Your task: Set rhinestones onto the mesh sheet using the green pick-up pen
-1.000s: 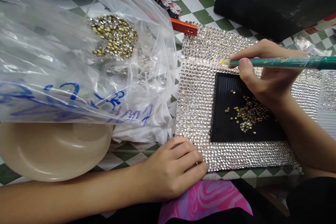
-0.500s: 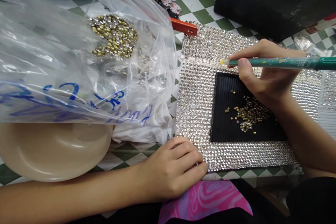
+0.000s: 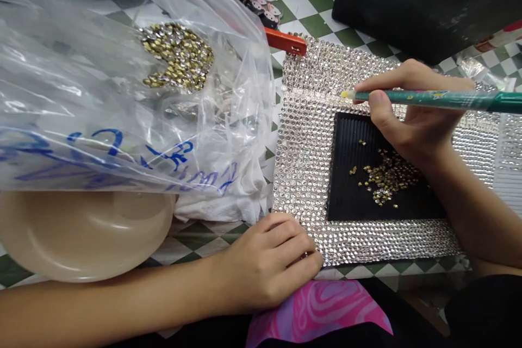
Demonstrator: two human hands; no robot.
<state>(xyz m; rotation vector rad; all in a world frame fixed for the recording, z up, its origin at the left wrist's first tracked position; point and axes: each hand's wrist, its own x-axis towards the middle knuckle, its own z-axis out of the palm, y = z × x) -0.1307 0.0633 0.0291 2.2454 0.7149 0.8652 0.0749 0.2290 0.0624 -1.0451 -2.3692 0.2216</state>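
Observation:
My right hand (image 3: 411,106) is closed around a green pencil (image 3: 440,98) with a pale yellow tip. The tip touches, or nearly touches, a sheet covered in rows of silvery rhinestones (image 3: 304,157), along a paler strip in its upper part. Under my right wrist, a black ridged tray (image 3: 346,196) lies on the sheet and carries a scattered pile of gold-backed rhinestones (image 3: 387,176). My left hand (image 3: 281,261) curls over the near left corner of the sheet; its thumb and some fingertips are hidden.
On the left, a clear plastic bag (image 3: 101,109) with blue writing contains more loose rhinestones (image 3: 179,57). A beige rounded bowl (image 3: 85,239) sits below it. An orange clamp (image 3: 285,41) reaches the sheet's far left corner. A black box-like object (image 3: 391,16) stands behind.
Almost nothing differs. The pencil and my right hand have shifted very slightly; my left hand stays in place.

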